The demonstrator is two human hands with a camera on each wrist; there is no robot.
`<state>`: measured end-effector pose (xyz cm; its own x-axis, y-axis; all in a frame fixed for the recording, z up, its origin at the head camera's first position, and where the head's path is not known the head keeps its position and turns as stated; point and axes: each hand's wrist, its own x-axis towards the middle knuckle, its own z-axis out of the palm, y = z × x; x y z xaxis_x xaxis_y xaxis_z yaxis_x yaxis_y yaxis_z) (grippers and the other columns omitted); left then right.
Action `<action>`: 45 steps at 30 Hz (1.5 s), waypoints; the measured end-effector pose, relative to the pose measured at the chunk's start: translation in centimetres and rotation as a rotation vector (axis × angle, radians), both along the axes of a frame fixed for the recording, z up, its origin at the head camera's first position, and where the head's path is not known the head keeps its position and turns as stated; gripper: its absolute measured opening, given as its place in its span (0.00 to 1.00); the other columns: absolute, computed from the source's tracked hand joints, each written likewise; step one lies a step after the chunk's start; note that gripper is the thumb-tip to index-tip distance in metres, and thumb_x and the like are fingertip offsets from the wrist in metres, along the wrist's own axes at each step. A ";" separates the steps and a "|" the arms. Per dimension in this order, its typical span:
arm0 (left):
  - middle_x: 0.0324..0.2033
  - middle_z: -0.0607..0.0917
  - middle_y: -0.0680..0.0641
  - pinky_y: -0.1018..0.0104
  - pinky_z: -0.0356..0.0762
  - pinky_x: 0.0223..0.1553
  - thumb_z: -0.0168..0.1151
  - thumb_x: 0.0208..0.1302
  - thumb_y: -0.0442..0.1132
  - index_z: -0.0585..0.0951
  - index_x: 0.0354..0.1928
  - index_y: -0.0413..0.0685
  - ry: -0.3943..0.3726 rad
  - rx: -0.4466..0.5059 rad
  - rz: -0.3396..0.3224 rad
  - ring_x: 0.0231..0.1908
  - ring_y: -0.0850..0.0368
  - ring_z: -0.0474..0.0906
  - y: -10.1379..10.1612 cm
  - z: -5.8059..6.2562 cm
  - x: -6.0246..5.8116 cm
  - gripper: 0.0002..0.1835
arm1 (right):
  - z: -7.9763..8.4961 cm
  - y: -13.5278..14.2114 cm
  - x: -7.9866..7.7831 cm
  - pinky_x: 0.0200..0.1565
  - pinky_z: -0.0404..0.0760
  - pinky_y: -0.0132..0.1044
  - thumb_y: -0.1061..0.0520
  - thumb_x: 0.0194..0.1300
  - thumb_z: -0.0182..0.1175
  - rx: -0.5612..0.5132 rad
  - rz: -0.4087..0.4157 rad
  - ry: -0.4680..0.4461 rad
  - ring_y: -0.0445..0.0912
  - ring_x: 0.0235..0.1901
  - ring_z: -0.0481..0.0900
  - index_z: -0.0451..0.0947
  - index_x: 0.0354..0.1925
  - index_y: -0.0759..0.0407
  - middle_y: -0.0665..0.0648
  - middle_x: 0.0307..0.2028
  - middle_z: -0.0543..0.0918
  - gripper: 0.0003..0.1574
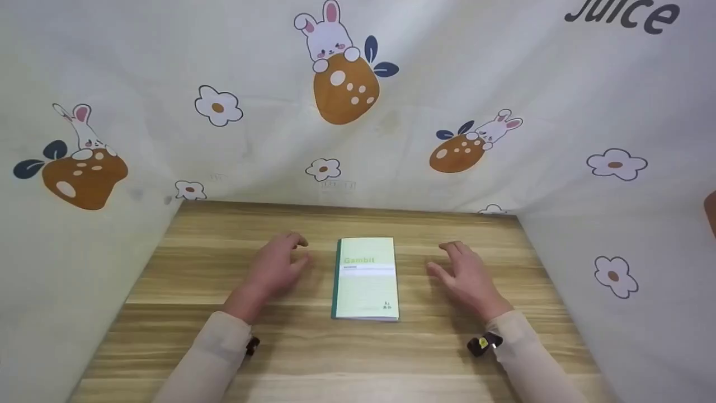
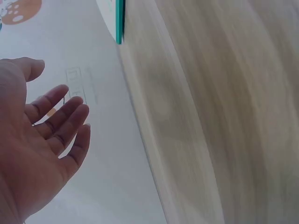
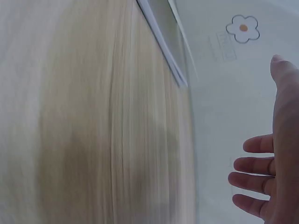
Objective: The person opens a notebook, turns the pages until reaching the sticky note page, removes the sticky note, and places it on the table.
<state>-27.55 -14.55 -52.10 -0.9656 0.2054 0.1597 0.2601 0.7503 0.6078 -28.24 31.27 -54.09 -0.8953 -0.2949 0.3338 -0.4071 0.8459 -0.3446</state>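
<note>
A pale green notebook (image 1: 366, 291) with a teal spine and the word "Gambit" on its cover lies closed on the wooden table. To its left, apart from it, is my left hand (image 1: 275, 267), its fingers loosely bent around nothing. My right hand (image 1: 465, 275) is on the other side, also apart from the notebook and holding nothing. In the left wrist view the left hand (image 2: 42, 126) shows its palm, with the notebook's teal edge (image 2: 119, 23) at the top. The right wrist view has the right hand (image 3: 280, 158) and the notebook's page edges (image 3: 163, 46).
The wood-grain table (image 1: 224, 224) is bordered by a pale cloth (image 1: 251, 145) printed with rabbits, strawberries and flowers, at the back and both sides. Dark wrist cameras are strapped at both sleeves, the right one (image 1: 484, 343) showing a yellow mark.
</note>
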 end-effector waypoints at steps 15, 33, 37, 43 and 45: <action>0.56 0.86 0.41 0.42 0.82 0.63 0.68 0.79 0.48 0.84 0.58 0.40 -0.004 0.020 -0.065 0.59 0.41 0.83 1.8 -0.8 1.2 0.19 | -1.3 -3.8 4.1 0.63 0.83 0.58 0.30 0.71 0.71 0.045 0.152 -0.037 0.58 0.57 0.85 0.82 0.64 0.65 0.59 0.57 0.85 0.44; 0.48 0.87 0.47 0.46 0.84 0.59 0.69 0.77 0.47 0.86 0.53 0.45 -0.069 0.021 -0.048 0.50 0.49 0.83 2.2 -1.4 1.4 0.14 | -2.7 -6.6 5.6 0.62 0.82 0.55 0.19 0.67 0.67 0.171 0.210 -0.033 0.54 0.56 0.82 0.81 0.64 0.62 0.57 0.55 0.83 0.54; 0.49 0.87 0.47 0.46 0.84 0.59 0.69 0.77 0.48 0.86 0.54 0.46 -0.085 0.017 -0.045 0.50 0.49 0.82 2.2 -1.4 1.4 0.15 | -2.8 -6.7 5.7 0.63 0.82 0.55 0.20 0.65 0.69 0.169 0.217 -0.044 0.53 0.57 0.81 0.81 0.65 0.62 0.56 0.55 0.83 0.53; 0.49 0.87 0.48 0.46 0.84 0.59 0.69 0.78 0.48 0.86 0.55 0.46 -0.088 0.009 -0.040 0.50 0.50 0.83 2.3 -1.3 1.3 0.15 | -2.8 -6.8 5.6 0.60 0.83 0.54 0.20 0.61 0.73 0.165 0.218 -0.039 0.52 0.55 0.81 0.83 0.63 0.59 0.54 0.54 0.83 0.53; 0.49 0.87 0.48 0.46 0.84 0.59 0.68 0.78 0.48 0.86 0.55 0.46 -0.087 0.000 -0.039 0.50 0.49 0.83 2.4 -1.3 1.2 0.15 | -2.9 -6.8 5.6 0.60 0.83 0.54 0.19 0.60 0.73 0.162 0.218 -0.043 0.52 0.55 0.81 0.83 0.63 0.59 0.54 0.54 0.82 0.54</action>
<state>-26.36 -12.19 -53.40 -0.9671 0.2430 0.0755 0.2352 0.7404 0.6297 -22.60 24.46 -56.96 -0.8172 -0.5286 0.2295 -0.5735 0.7853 -0.2332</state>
